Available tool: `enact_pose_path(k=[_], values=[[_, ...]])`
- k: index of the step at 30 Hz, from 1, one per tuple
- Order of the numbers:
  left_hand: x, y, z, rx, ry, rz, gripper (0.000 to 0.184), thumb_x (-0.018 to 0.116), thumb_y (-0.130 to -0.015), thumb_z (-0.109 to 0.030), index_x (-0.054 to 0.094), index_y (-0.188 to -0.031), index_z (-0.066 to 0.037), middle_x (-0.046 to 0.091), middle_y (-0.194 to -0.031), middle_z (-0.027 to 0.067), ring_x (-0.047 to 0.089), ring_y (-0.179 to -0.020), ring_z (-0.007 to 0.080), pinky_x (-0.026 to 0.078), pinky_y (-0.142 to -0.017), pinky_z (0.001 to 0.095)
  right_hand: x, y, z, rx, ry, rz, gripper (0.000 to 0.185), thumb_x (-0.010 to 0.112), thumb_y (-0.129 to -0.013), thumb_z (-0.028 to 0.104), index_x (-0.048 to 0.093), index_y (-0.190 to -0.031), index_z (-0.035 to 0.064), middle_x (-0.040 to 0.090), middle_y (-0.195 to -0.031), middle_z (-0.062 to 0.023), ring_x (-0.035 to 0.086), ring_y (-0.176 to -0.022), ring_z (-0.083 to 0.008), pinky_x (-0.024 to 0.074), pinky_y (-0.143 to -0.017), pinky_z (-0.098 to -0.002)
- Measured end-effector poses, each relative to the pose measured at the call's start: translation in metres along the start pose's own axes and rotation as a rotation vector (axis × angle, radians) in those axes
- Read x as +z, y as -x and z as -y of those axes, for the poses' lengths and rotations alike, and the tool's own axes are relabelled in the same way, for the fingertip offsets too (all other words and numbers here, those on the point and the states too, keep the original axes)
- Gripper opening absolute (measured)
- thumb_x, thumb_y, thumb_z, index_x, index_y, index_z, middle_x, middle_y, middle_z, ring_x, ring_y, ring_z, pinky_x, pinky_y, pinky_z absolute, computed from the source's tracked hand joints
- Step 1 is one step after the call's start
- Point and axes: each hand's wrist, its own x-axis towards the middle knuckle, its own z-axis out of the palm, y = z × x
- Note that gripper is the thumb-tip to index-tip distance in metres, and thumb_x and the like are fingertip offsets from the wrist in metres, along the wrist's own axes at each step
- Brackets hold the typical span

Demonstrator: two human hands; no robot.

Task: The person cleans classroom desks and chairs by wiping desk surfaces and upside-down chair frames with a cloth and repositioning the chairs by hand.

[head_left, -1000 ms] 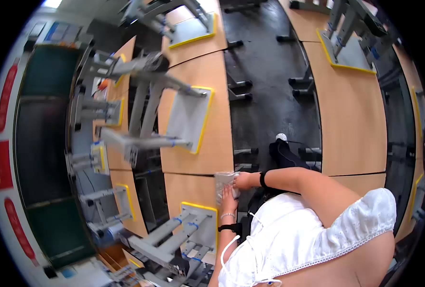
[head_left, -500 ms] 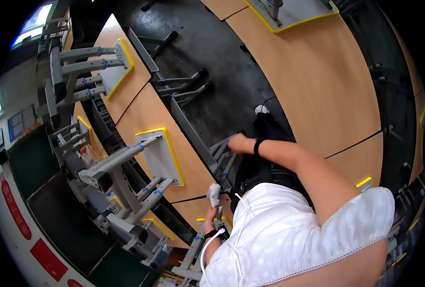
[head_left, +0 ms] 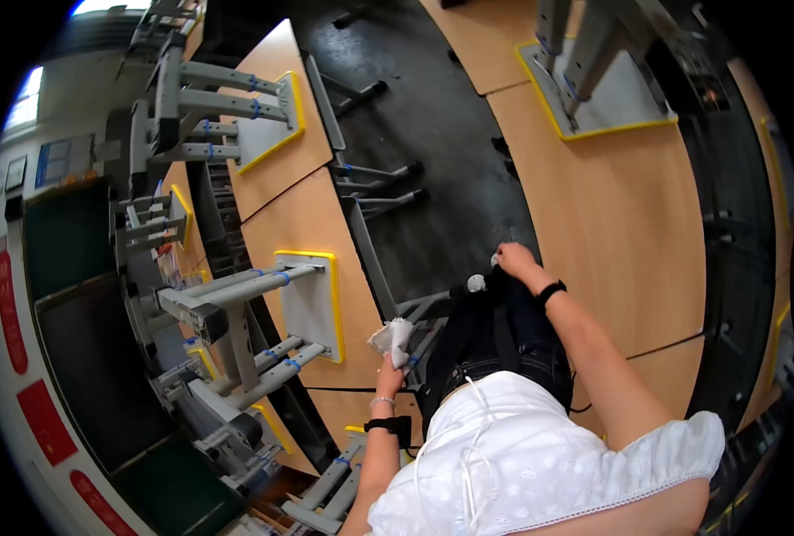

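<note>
My left hand (head_left: 390, 373) grips a crumpled whitish cloth (head_left: 391, 339), held beside the edge of the desk (head_left: 294, 214) on the left. An upturned stool (head_left: 311, 304) with a yellow rim and grey legs rests on that desk, close to the cloth. My right hand (head_left: 516, 261) is stretched forward over the aisle, near the edge of the long desk (head_left: 611, 214) on the right. Its fingers are curled in, and anything inside them is hidden from view.
More upturned stools stand on the desks, one at the far left (head_left: 272, 121) and one at the upper right (head_left: 598, 89). Grey desk legs (head_left: 379, 201) jut into the dark floor (head_left: 432, 134) of the aisle. Green boards (head_left: 66, 237) hang on the left wall.
My right hand has swung away from the left desk, across the aisle towards the right one. My left hand has come forward with the cloth, and the view has turned a little.
</note>
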Motion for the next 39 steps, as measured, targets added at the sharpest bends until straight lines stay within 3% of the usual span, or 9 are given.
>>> enact_pose_path(k=[6, 16, 23, 26, 30, 33, 35, 38, 39], values=[[-0.015, -0.003, -0.025, -0.1, -0.031, -0.158, 0.049, 0.054, -0.073, -0.009, 0.042, -0.12, -0.006, 0.058, -0.094, 0.0254, 0.052, -0.093, 0.0431, 0.041, -0.08, 0.0469, 0.012, 0.01, 0.028, -0.345, 0.378, 0.107, 0.016, 0.051, -0.075, 0.018, 0.061, -0.074, 0.0053, 0.062, -0.074, -0.0149, 0.061, -0.07, -0.0312, 0.0492, -0.064, -0.0411], [0.019, -0.026, -0.01, -0.053, -0.138, -0.57, 0.058, 0.045, -0.069, 0.004, 0.038, -0.127, -0.003, 0.038, -0.13, 0.0214, 0.033, -0.123, 0.0341, 0.028, -0.102, 0.0364, 0.0, 0.007, 0.114, -0.573, 0.52, 0.435, 0.019, 0.053, -0.077, 0.022, 0.061, -0.081, 0.006, 0.061, -0.077, -0.0147, 0.059, -0.078, -0.0325, 0.0476, -0.068, -0.0419], [0.007, -0.006, 0.022, 0.24, 0.466, -0.229, 0.049, 0.043, -0.066, 0.004, 0.055, -0.112, -0.007, 0.055, -0.113, 0.0158, 0.051, -0.107, 0.0246, 0.038, -0.092, 0.0308, 0.0, -0.023, 0.243, -0.68, 0.369, 0.512, 0.019, 0.052, -0.078, 0.02, 0.061, -0.085, 0.0047, 0.061, -0.083, -0.0172, 0.056, -0.081, -0.0346, 0.0449, -0.069, -0.0424], [-0.059, 0.033, -0.004, -0.175, 0.624, 0.03, 0.046, 0.043, -0.067, 0.003, 0.055, -0.111, -0.003, 0.061, -0.103, 0.0128, 0.058, -0.095, 0.023, 0.045, -0.081, 0.0304, 0.021, -0.046, 0.308, -0.747, 0.102, 0.437, 0.02, 0.056, -0.079, 0.015, 0.058, -0.094, 0.0027, 0.058, -0.08, -0.0156, 0.057, -0.075, -0.0312, 0.0457, -0.065, -0.0372], [-0.059, 0.037, 0.051, -0.299, 0.88, -0.565, 0.04, 0.048, -0.067, -0.004, 0.059, -0.106, -0.004, 0.063, -0.077, 0.0071, 0.058, -0.063, 0.0186, 0.046, -0.055, 0.0297, 0.048, -0.067, 0.393, -0.943, 0.128, -0.008, 0.042, 0.062, -0.078, 0.013, 0.046, -0.116, 0.0072, 0.056, -0.099, -0.0132, 0.056, -0.087, -0.022, 0.0442, -0.076, -0.0314], [-0.089, 0.053, 0.073, -0.284, 1.316, -0.709, 0.03, 0.046, -0.073, -0.002, 0.061, -0.099, -0.004, 0.059, -0.067, 0.0077, 0.055, -0.052, 0.0181, 0.045, -0.047, 0.0301, 0.063, -0.071, 0.436, -0.995, 0.109, -0.163, 0.044, 0.06, -0.081, 0.019, 0.043, -0.12, 0.0111, 0.055, -0.103, -0.0131, 0.055, -0.097, -0.0238, 0.0424, -0.081, -0.0322], [-0.041, 0.019, 0.151, -0.183, 1.052, -0.9, 0.029, 0.046, -0.075, -0.003, 0.058, -0.102, -0.003, 0.056, -0.064, 0.0072, 0.052, -0.049, 0.0169, 0.043, -0.044, 0.0292, 0.07, -0.075, 0.448, -0.947, 0.147, -0.097, 0.044, 0.058, -0.083, 0.022, 0.041, -0.122, 0.0129, 0.054, -0.107, -0.0123, 0.053, -0.101, -0.0252, 0.0417, -0.083, -0.0332], [-0.071, 0.002, 0.159, 0.061, 1.427, -1.048, 0.031, 0.05, -0.078, -0.009, 0.051, -0.108, -0.002, 0.054, -0.062, 0.0049, 0.046, -0.045, 0.0124, 0.037, -0.04, 0.0266, 0.072, -0.072, 0.47, -0.906, 0.146, -0.041, 0.045, 0.055, -0.085, 0.025, 0.038, -0.124, 0.0121, 0.051, -0.114, -0.0117, 0.048, -0.11, -0.0273, 0.038, -0.088, -0.034], [-0.088, 0.002, 0.153, 0.05, 1.083, -1.134, 0.032, 0.051, -0.078, -0.01, 0.051, -0.109, -0.003, 0.054, -0.062, 0.0043, 0.045, -0.045, 0.0116, 0.036, -0.04, 0.026, 0.072, -0.073, 0.47, -0.929, 0.119, -0.021, 0.045, 0.055, -0.085, 0.025, 0.037, -0.125, 0.0117, 0.05, -0.116, -0.0117, 0.046, -0.112, -0.0269, 0.0369, -0.09, -0.0336]])
